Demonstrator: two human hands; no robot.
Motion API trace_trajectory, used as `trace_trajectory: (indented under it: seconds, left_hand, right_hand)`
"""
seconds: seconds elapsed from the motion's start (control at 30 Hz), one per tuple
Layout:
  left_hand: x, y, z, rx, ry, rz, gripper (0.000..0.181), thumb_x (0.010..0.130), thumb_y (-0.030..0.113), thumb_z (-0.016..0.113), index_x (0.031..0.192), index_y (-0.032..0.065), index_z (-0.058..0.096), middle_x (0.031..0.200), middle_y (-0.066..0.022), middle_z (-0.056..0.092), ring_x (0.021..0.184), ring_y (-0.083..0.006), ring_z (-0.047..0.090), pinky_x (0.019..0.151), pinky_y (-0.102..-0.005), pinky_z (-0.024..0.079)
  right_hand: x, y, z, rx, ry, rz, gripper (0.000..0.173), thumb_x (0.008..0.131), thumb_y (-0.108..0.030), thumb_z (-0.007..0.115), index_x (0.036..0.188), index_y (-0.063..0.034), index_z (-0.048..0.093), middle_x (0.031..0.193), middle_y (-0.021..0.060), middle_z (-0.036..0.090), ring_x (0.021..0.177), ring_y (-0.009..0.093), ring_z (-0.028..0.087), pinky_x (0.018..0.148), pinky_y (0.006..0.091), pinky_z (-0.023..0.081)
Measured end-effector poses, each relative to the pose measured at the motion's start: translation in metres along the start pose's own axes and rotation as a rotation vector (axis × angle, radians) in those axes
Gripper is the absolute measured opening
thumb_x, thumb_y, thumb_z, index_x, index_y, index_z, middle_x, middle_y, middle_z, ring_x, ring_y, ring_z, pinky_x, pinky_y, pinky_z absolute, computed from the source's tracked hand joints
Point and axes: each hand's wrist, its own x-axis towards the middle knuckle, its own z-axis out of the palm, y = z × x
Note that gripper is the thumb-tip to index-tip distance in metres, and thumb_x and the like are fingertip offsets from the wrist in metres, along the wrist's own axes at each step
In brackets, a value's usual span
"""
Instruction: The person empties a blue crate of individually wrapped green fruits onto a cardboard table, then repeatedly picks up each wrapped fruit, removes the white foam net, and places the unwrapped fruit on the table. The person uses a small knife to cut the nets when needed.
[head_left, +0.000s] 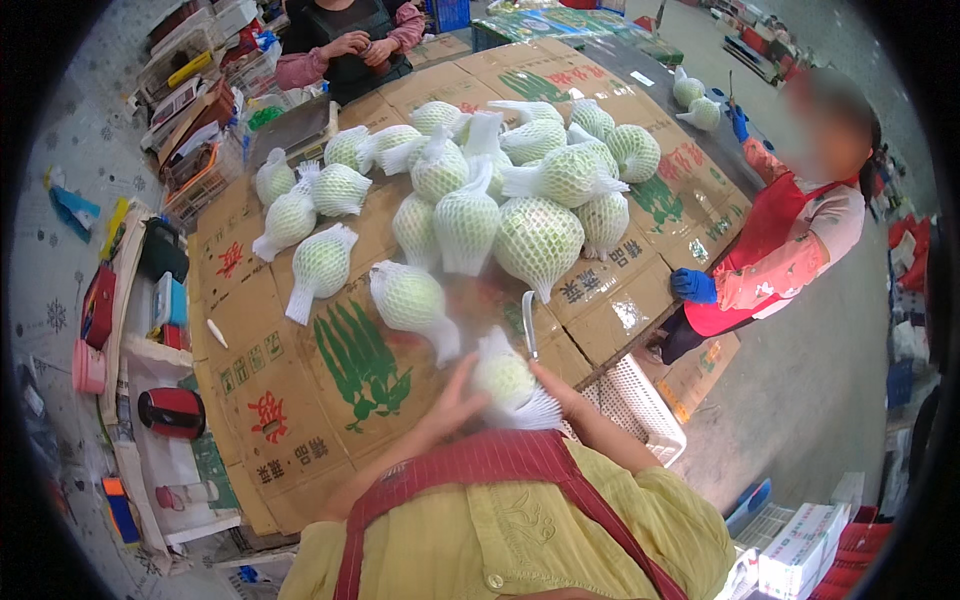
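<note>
A round, pale green vegetable or fruit in a white foam net sleeve sits between my two hands, close to my apron. My left hand presses its left side with the fingers spread along it. On the opposite side my right hand grips it. A curved metal strip, perhaps a hook or blade, ends by my right fingertips; whether that hand touches it I cannot tell. Just beyond lie one net-sleeved piece and a larger round one. Several more sleeved pieces are piled behind them.
Flattened printed cardboard covers the table. A white plastic basket stands below its right edge. At right, a co-worker's blue-gloved hand rests at the table edge. Another person's hands meet at the far side. Shelves line the left.
</note>
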Motion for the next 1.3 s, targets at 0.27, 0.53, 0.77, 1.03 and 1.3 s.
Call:
trace_trajectory:
  seconds: [0.27,0.53,0.77,1.03,1.3]
  left_hand:
    - [0.051,0.100,-0.007,0.751,0.339,0.431,0.039,0.087,0.003,0.064,0.126,0.0024,0.060,0.119,-0.0100,0.066,0.103,-0.0203,0.064,0.092,-0.0336,0.049]
    - [0.109,0.074,-0.105,1.365,0.568,-0.184,0.073,0.078,0.041,0.077,0.141,0.0156,0.050,0.152,-0.0160,0.032,0.138,-0.0414,0.028,0.115,-0.0502,0.023]
    - [0.077,0.093,-0.103,1.085,0.600,-0.001,0.058,0.076,0.027,0.079,0.129,0.0130,0.060,0.111,-0.0108,0.057,0.105,-0.0316,0.052,0.095,-0.0441,0.042]
    - [-0.036,0.059,-0.060,0.744,0.810,0.024,0.094,0.070,0.018,0.084,0.148,0.0124,0.033,0.143,-0.0164,0.029,0.133,-0.0331,0.037,0.112,-0.0435,0.035]
    - [-0.049,0.002,-0.085,-0.018,0.884,-0.007,0.064,0.090,0.015,0.069,0.144,0.0078,0.035,0.131,-0.0124,0.053,0.117,-0.0232,0.054,0.098,-0.0386,0.049]
  right_hand:
    - [-0.027,-0.046,-0.062,0.576,-0.129,-0.355,0.062,0.096,-0.051,0.051,0.144,-0.0108,0.049,0.144,0.0142,0.053,0.130,0.037,0.051,0.112,0.0559,0.037]
    - [-0.019,-0.190,-0.120,0.554,0.218,-1.063,0.061,0.098,-0.054,0.047,0.145,-0.0148,0.045,0.145,0.0077,0.052,0.130,0.029,0.052,0.112,0.0475,0.040]
    - [-0.018,-0.254,-0.088,0.458,0.539,-1.240,0.046,0.095,-0.037,0.065,0.134,-0.0204,0.047,0.122,0.0063,0.057,0.104,0.025,0.063,0.086,0.0370,0.054]
    - [0.023,-0.075,0.026,-0.677,0.085,-0.638,0.039,0.101,-0.023,0.055,0.136,-0.0045,0.052,0.119,0.0076,0.064,0.105,0.017,0.063,0.085,0.0323,0.054]
    - [0.070,-0.022,0.120,-0.624,-0.044,-0.069,0.048,0.097,-0.033,0.063,0.141,-0.0190,0.051,0.110,-0.0002,0.060,0.095,0.010,0.058,0.075,0.0285,0.054]
